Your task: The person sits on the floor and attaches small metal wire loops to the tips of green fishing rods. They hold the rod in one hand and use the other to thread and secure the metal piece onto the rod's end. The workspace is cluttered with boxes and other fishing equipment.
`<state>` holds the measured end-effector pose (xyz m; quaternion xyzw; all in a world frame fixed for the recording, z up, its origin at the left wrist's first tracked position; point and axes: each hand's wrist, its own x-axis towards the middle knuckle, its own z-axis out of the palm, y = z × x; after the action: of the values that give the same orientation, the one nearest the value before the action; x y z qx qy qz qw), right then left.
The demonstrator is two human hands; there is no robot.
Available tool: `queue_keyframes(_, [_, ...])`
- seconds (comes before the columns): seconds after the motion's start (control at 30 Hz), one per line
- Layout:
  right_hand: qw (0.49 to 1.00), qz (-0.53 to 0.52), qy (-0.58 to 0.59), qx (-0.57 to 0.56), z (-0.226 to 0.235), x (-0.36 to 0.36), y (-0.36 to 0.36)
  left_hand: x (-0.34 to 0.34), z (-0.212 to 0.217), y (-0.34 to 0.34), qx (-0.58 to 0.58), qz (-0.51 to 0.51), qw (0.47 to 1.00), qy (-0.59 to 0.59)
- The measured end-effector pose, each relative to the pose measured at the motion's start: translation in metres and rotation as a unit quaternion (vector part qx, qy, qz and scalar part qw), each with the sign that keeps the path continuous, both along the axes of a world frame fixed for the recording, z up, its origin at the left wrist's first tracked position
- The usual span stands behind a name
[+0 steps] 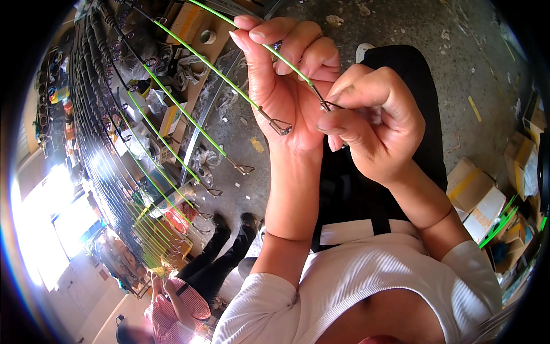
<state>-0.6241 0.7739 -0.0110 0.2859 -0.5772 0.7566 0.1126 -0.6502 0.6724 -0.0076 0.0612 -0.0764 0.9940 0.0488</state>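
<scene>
My left hand (292,69), palm up and fingers curled, holds a thin bright-green fishing rod tip (215,14) between thumb and fingers. The rod slants down to the right, ending in a dark section with a small metal tip guide (325,105). At that end my right hand (378,112) pinches thumb against forefinger, its other fingers folded in. Whether it holds anything besides the guide is hidden. A second green rod (200,58) passes just left of my left hand, its wire tip guide (279,126) showing before my wrist.
Several more dark rods with green tips (189,120) hang in a row to the left. Beyond them at lower left, a person in a striped top (172,307) handles rod ends. Cardboard boxes (470,183) and green rods (499,223) lie at right; scraps litter the concrete floor (458,86).
</scene>
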Motion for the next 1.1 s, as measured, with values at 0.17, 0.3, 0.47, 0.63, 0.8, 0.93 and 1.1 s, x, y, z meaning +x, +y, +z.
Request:
queue_keyframes(0.17, [1.0, -0.002, -0.001, -0.004, 0.001, -0.001, 0.0, 0.0, -0.002, -0.001, 0.004, -0.006, 1.0, -0.004])
queue_keyframes(0.3, [0.987, 0.059, -0.133, -0.074, 0.01, 0.003, 0.0, -0.001, -0.003, -0.003, -0.012, 0.003, 1.0, 0.002])
queue_keyframes(0.47, [0.972, 0.093, -0.191, -0.101, 0.01, 0.002, -0.001, -0.001, -0.004, -0.005, 0.026, -0.001, 1.0, 0.004])
queue_keyframes(0.63, [0.98, 0.065, -0.166, -0.083, 0.008, 0.003, -0.003, 0.001, -0.001, 0.002, 0.048, 0.0, 0.999, 0.005])
queue_keyframes(0.8, [0.984, 0.034, -0.158, -0.073, 0.01, -0.002, -0.005, 0.001, -0.01, 0.003, -0.106, 0.039, 0.993, 0.025])
queue_keyframes(0.93, [0.977, 0.04, -0.206, -0.041, 0.01, -0.004, -0.005, 0.0, -0.006, 0.0, -0.122, 0.05, 0.991, -0.015])
queue_keyframes(1.1, [0.969, 0.022, -0.23, -0.084, 0.007, -0.003, 0.005, 0.002, -0.007, -0.014, -0.088, -0.003, 0.996, -0.034])
